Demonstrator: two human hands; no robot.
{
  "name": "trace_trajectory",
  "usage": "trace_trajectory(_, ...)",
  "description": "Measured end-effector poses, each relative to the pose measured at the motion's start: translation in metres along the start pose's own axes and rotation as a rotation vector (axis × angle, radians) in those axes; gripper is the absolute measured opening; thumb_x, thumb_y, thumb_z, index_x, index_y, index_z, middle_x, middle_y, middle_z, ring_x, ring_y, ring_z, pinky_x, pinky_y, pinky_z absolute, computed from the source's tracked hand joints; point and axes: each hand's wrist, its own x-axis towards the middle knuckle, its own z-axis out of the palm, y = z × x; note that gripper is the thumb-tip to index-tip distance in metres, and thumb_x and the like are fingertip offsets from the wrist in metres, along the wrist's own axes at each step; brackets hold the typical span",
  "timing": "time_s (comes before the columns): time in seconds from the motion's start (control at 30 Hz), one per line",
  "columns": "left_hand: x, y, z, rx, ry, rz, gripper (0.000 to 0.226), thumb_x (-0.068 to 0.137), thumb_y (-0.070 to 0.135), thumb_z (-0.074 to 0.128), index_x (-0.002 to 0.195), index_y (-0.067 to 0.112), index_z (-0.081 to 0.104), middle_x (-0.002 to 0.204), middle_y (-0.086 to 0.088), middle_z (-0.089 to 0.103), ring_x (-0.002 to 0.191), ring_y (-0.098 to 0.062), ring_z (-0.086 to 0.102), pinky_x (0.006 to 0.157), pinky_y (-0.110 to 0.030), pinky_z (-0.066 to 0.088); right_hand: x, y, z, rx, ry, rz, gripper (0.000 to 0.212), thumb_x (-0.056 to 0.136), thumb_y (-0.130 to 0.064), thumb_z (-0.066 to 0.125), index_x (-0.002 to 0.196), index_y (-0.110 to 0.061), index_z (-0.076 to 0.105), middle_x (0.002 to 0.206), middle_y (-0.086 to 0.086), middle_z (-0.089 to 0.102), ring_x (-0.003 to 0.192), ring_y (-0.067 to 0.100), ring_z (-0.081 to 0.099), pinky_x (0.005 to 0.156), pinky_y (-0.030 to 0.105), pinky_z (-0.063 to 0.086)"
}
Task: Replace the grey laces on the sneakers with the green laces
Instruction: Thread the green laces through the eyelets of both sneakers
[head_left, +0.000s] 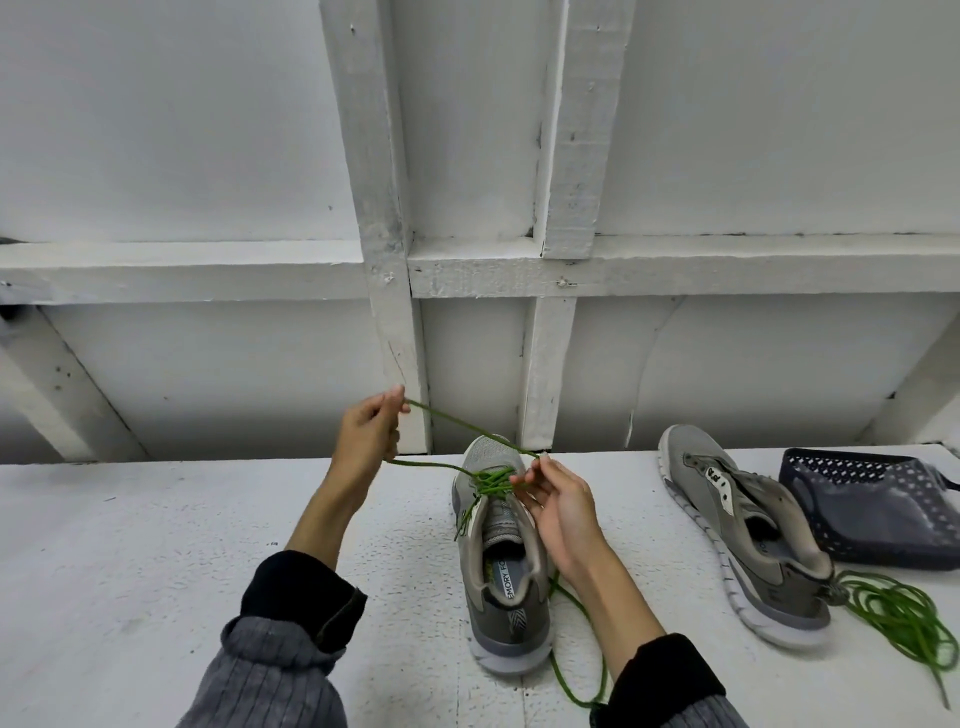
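On the rough white table (156, 545) stands a grey mesh sneaker (501, 551). The left hand (369, 431) pinches its thin green cord lace (457, 423) up high; the right hand (558, 501) pinches it by the eyelets. A second grey sneaker (748, 540) lies tilted beside a loose green lace pile (898, 618) and a dark dotted plastic basket (872, 506).

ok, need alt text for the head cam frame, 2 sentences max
Two bare hands lace a grey sneaker on a white table: the left hand pinches a green lace pulled up and taut, the right hand pinches it at the eyelets. To the right, a second, unlaced sneaker lies beside a loose green lace and a dark perforated basket.
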Motion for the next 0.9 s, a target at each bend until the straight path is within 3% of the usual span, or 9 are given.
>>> trace_trajectory(0.07,0.0,0.015,-0.001,-0.241,-0.081,-0.044,0.026,0.101,0.028,0.046,0.083,0.015,0.059,0.062,0.004,0.028,0.045,-0.003,0.026,0.041,-0.015,0.021,-0.002,-0.001,0.003,-0.098,-0.047,-0.037,0.022,0.098,-0.016,0.051,0.078,-0.007,0.056,0.064,0.003,0.05,0.065,0.015,0.056,0.073,0.027,0.048)
trace_trajectory(0.2,-0.003,0.031,-0.002,0.246,0.011,0.414,0.02,0.098,0.028,0.054,0.085,0.027,0.068,0.07,-0.002,0.06,0.061,-0.012,0.046,0.059,-0.028,0.039,-0.004,-0.006,0.014,-0.272,-0.096,-0.149,0.021,0.082,-0.031,0.065,0.079,-0.01,0.064,0.065,0.001,0.049,0.063,0.011,0.045,0.071,0.027,0.041)
trace_trajectory(0.3,-0.007,0.041,0.001,0.458,0.068,0.533,0.014,0.094,0.038,0.058,0.083,0.036,0.066,0.076,0.018,0.065,0.061,-0.003,0.049,0.06,-0.03,0.039,-0.007,-0.014,0.025,-0.366,-0.147,-0.201,0.027,0.082,-0.037,0.063,0.079,-0.011,0.067,0.064,-0.003,0.051,0.063,0.009,0.046,0.073,0.025,0.042)
trace_trajectory(0.37,-0.007,0.043,0.0,0.618,0.088,0.495,0.019,0.093,0.044,0.057,0.082,0.032,0.066,0.066,0.019,0.059,0.058,0.0,0.048,0.056,-0.027,0.034,-0.009,-0.022,0.029,-0.324,-0.177,-0.214,0.026,0.085,-0.033,0.061,0.079,-0.009,0.065,0.062,-0.004,0.049,0.062,0.009,0.046,0.076,0.027,0.043)
trace_trajectory(0.43,-0.002,0.035,-0.005,0.698,0.014,0.376,0.034,0.092,0.052,0.054,0.077,0.024,0.066,0.053,0.008,0.046,0.048,-0.007,0.037,0.053,-0.028,0.027,-0.007,-0.029,0.029,-0.116,-0.162,-0.191,0.022,0.093,-0.024,0.055,0.078,-0.007,0.059,0.061,-0.004,0.047,0.058,0.009,0.042,0.076,0.03,0.041)
trace_trajectory(0.5,0.001,0.024,-0.012,0.656,-0.127,0.242,0.046,0.089,0.058,0.05,0.069,0.018,0.063,0.052,0.004,0.035,0.048,-0.01,0.029,0.055,-0.03,0.025,-0.002,-0.031,0.024,0.064,-0.087,-0.158,0.024,0.097,-0.019,0.05,0.075,-0.009,0.054,0.059,-0.004,0.043,0.056,0.01,0.038,0.074,0.03,0.041)
trace_trajectory(0.57,0.0,0.013,-0.016,0.554,-0.189,0.14,0.05,0.09,0.056,0.049,0.069,0.013,0.059,0.059,-0.002,0.036,0.056,-0.013,0.033,0.06,-0.03,0.027,0.002,-0.027,0.015,0.181,0.019,-0.122,0.026,0.098,-0.018,0.048,0.073,-0.011,0.051,0.058,-0.003,0.042,0.055,0.01,0.039,0.073,0.028,0.042)
trace_trajectory(0.7,0.002,0.005,-0.033,0.148,-0.037,-0.049,0.039,0.097,0.042,0.05,0.073,0.013,0.061,0.062,0.0,0.032,0.058,-0.012,0.028,0.055,-0.026,0.023,0.01,-0.013,-0.009,0.336,0.258,-0.047,0.029,0.1,-0.021,0.048,0.072,-0.012,0.05,0.06,-0.001,0.041,0.06,0.013,0.039,0.072,0.028,0.043)
trace_trajectory(0.9,0.007,-0.002,-0.049,0.122,-0.01,-0.094,0.03,0.1,0.032,0.049,0.083,0.013,0.064,0.063,0.005,0.033,0.053,-0.007,0.026,0.048,-0.018,0.022,0.014,-0.004,-0.028,0.259,0.463,0.005,0.034,0.103,-0.019,0.041,0.072,-0.009,0.049,0.066,0.004,0.041,0.062,0.017,0.045,0.068,0.028,0.045)
